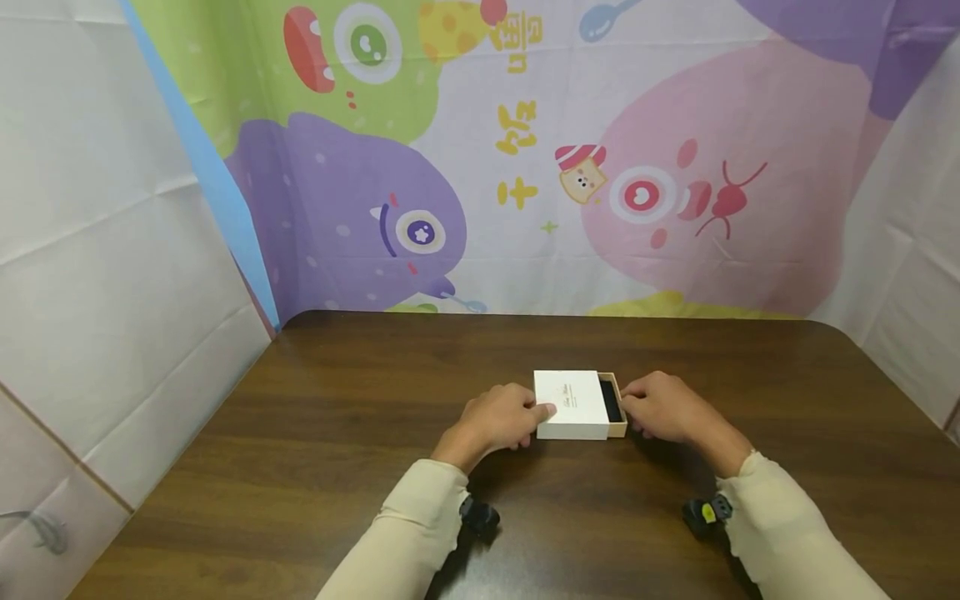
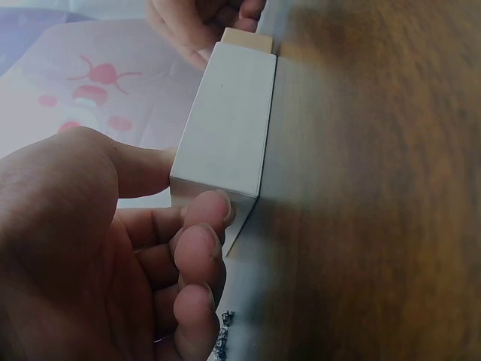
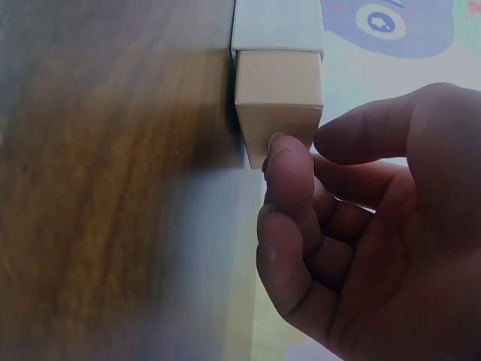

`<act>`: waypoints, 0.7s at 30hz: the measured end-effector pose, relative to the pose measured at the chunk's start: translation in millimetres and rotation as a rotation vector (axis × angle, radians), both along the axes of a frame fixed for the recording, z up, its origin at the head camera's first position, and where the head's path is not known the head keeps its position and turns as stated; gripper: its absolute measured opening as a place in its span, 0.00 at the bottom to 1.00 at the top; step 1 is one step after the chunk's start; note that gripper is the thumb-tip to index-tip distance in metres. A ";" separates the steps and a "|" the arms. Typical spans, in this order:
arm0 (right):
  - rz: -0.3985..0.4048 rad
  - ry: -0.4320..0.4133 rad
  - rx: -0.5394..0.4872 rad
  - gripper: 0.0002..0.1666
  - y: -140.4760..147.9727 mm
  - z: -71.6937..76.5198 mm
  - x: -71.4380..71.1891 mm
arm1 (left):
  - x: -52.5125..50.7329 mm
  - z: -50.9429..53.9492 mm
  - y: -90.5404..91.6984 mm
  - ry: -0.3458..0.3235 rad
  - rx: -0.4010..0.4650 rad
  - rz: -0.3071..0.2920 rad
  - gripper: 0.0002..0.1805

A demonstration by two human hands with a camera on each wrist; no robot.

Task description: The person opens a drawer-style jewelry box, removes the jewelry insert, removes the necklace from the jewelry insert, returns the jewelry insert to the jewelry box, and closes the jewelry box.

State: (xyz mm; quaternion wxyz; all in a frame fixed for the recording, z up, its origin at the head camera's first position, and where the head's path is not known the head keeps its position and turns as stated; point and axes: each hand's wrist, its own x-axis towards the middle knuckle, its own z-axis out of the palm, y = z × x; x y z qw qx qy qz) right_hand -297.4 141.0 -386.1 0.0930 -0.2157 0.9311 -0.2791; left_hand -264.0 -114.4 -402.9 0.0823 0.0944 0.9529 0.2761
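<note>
A white slide-out box with gold print on its lid lies flat on the table. Its tan inner drawer sticks out partway at the right, showing something black inside. My left hand grips the sleeve's left end, the thumb on top and curled fingers against the end face. At the other end, my right hand holds the drawer's outer end between thumb and curled fingers. In the right wrist view, the fingertips touch the drawer's end face, the thumb by its upper edge.
The brown wooden table runs back to a cartoon-print cloth. White cloth panels rise at the sides. Each forearm wears a cream sleeve and a small black wrist camera.
</note>
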 end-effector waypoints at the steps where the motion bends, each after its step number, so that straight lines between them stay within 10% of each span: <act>1: 0.000 -0.003 0.001 0.14 -0.5 -0.2 0.2 | 0.2 0.2 -0.1 0.000 0.000 0.000 0.23; 21: 0.028 0.013 -0.036 0.14 -4.5 -1.7 2.7 | 0.2 -0.8 0.0 0.006 -0.004 -0.001 0.23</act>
